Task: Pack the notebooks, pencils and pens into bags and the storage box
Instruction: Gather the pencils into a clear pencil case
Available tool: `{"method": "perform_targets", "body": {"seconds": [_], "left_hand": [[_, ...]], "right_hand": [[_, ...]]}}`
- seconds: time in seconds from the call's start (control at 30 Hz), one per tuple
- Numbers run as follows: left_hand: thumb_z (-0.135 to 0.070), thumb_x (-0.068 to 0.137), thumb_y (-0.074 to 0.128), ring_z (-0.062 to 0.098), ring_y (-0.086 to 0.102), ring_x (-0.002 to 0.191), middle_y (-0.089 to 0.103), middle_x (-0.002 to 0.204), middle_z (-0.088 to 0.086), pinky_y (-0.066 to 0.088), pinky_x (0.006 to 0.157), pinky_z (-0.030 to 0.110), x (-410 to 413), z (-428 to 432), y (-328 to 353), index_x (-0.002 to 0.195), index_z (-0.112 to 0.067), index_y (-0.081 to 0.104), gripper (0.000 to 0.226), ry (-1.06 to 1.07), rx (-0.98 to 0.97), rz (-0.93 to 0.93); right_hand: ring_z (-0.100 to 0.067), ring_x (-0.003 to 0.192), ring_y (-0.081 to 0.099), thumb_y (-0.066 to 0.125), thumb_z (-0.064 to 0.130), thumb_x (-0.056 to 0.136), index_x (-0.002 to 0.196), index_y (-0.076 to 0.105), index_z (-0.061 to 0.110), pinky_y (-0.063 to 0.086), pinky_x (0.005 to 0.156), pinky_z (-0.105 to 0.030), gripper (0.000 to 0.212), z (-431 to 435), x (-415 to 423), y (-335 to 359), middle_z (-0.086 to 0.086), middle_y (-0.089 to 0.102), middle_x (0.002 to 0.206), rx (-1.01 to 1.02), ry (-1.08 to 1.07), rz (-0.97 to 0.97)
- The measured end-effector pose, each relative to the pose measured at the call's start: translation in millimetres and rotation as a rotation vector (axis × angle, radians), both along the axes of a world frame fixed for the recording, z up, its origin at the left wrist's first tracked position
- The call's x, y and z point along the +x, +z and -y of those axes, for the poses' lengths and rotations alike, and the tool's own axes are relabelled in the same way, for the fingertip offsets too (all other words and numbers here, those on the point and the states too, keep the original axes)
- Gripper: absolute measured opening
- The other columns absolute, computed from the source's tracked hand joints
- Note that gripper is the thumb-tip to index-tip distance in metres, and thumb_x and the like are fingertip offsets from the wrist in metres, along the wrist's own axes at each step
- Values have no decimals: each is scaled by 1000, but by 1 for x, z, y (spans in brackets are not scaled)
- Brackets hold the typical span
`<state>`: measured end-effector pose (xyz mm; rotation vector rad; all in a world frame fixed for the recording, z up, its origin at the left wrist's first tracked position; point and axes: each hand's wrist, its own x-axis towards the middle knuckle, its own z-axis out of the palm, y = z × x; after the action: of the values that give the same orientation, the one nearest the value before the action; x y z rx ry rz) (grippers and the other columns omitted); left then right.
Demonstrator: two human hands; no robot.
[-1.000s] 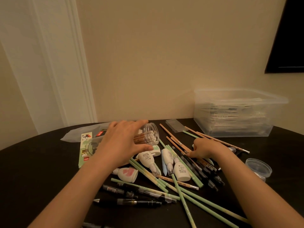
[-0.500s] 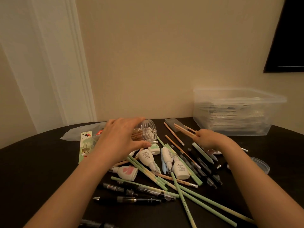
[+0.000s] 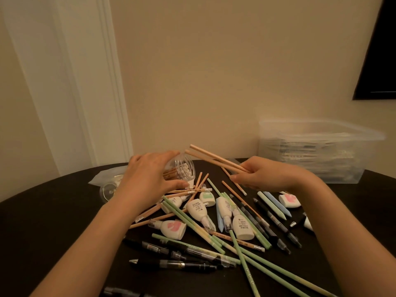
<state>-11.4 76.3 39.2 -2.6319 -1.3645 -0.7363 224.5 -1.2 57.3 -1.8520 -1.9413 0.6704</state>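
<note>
Right grip point(image 3: 263, 175) clamped on stiff, light wooden pencils point(image 3: 214, 160) near their lower ends; left grip point(image 3: 150, 179) curled round the probably slippery clear jar point(image 3: 185, 169).

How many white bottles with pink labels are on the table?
2. One pink-labelled white bottle lies by the left forearm, the other beside the right wrist. More may be hidden.

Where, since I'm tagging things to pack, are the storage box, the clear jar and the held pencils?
storage box point(image 3: 304, 166): head view, on its clear front wall.
clear jar point(image 3: 192, 168): head view, on the rim of its mouth.
held pencils point(image 3: 214, 160): head view, mid-shaft.
</note>
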Motion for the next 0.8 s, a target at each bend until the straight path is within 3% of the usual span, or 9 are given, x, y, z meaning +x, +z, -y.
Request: {"method": "perform_targets", "body": {"seconds": [0.3, 0.43, 0.6, 0.73, 0.8], "left_hand": [[-59, 76, 61, 16, 39, 129, 47, 140, -8, 22, 109, 36, 2, 3, 0, 142, -36, 29, 77, -9, -6, -14], [-58, 77, 60, 13, 36, 131, 43, 141, -12, 20, 111, 36, 7, 8, -1, 143, -36, 27, 77, -49, -12, -44], [-61, 75, 60, 10, 38, 128, 46, 138, -14, 21, 110, 34, 8, 9, -2, 142, -37, 28, 78, -70, -18, -66], [-61, 77, 59, 11, 35, 131, 43, 142, -13, 18, 111, 33, 11, 12, -2, 143, -38, 26, 77, -86, -21, -110], [-59, 78, 59, 11, 34, 131, 42, 142, -13, 18, 110, 33, 12, 14, -3, 143, -37, 27, 76, -98, -15, -123]], "right_hand": [[-12, 60, 41, 49, 37, 96, 82, 55, 15, 37, 60, -26, 26, 5, -8, 1, 2, 47, 69, -135, 43, 120], [-11, 65, 49, 58, 29, 92, 100, 58, 16, 45, 62, -28, 16, 5, -15, 1, 0, 54, 79, -56, 74, 110], [-12, 62, 56, 56, 22, 94, 97, 66, 20, 54, 67, -33, 11, 9, -17, 6, -7, 63, 80, 66, 79, 68], [-11, 61, 49, 41, 40, 99, 93, 54, 39, 44, 62, -30, 14, 9, -27, 4, 6, 55, 70, 127, 7, 388], [-10, 62, 48, 37, 44, 99, 88, 49, 41, 43, 61, -28, 16, 10, -32, 4, 9, 53, 69, 165, -23, 509]]}}
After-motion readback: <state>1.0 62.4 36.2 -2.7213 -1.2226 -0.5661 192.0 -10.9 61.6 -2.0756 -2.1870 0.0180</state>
